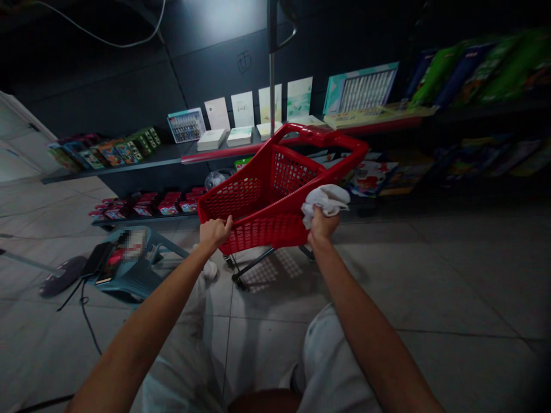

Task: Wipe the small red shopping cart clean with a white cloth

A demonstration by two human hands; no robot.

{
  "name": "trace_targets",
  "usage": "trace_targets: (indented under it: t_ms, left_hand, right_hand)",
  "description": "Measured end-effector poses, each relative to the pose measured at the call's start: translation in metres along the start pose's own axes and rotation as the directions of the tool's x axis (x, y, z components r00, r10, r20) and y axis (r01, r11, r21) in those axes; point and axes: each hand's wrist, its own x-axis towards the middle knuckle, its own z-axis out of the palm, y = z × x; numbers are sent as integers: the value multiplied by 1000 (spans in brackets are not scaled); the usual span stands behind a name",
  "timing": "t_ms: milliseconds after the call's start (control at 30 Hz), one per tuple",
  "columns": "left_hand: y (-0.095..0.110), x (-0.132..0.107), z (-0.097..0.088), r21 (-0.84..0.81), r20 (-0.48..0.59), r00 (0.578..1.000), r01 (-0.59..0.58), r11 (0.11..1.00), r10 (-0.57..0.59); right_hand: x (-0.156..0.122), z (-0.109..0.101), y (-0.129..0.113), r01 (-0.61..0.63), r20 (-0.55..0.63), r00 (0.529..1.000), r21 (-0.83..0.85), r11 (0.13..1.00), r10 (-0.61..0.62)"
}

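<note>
A small red plastic shopping cart (258,198) on dark wheels stands on the tiled floor right in front of me. My left hand (215,230) is closed on the near left corner of its rim. My right hand (322,225) is closed round a crumpled white cloth (326,199), held against the cart's near right side. The basket looks empty through its mesh. I appear to be sitting, with my knees in light trousers below my arms.
Dark shelves (142,163) behind the cart carry boxed sets, notebooks and cards. A low shelf holds red boxes (150,203). A teal plastic stool (129,261) with items on it stands at left, beside a cable on the floor. A metal pole (272,69) rises behind the cart.
</note>
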Motion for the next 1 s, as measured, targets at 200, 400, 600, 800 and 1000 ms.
trace_targets:
  t_ms: [200,400,600,800,1000]
  left_hand:
    - [-5,3,1,-7,16,1000,25,1000,-25]
    - [-22,14,4,29,50,998,-39,999,38]
    - [-35,23,9,60,51,997,-64,996,61]
    - [-44,28,10,93,1,1000,-3,996,3]
    - [-54,32,11,3,-85,995,-53,999,53]
  right_hand:
    - [-1,4,-8,262,6,964,-162,951,-264]
    - [-51,12,-7,465,351,868,-327,823,-351]
    - [-90,18,-18,638,632,668,-215,740,-392]
    - [-85,16,-31,708,715,563,-159,688,-414]
    - [-38,-2,-42,713,532,667,-252,654,-522]
